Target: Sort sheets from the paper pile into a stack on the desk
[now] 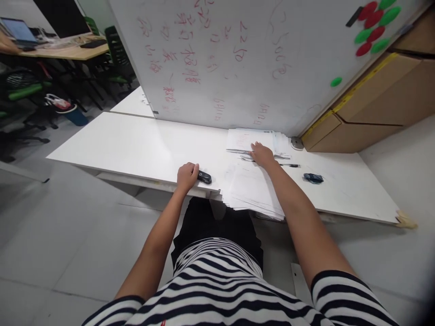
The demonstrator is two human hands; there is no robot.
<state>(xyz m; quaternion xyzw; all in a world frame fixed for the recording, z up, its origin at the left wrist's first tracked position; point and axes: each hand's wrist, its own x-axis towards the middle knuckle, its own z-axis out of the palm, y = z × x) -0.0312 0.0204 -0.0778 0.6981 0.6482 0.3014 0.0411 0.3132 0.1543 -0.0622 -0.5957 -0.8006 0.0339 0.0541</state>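
Note:
My left hand (186,175) is curled around a small black stapler (204,177) near the front edge of a white table (136,145). My right hand (261,154) lies with fingers stretched on the near edge of a thin stack of printed papers (253,139) at the back of the table. A thicker pile of white sheets (251,190) lies under my right forearm and overhangs the table's front edge.
A black pen (290,165) and a small dark blue object (313,178) lie right of the papers. A whiteboard (238,59) with red writing and coloured magnets (372,27) stands behind the table. Cardboard boxes (377,104) stand at right; desks and chairs at far left.

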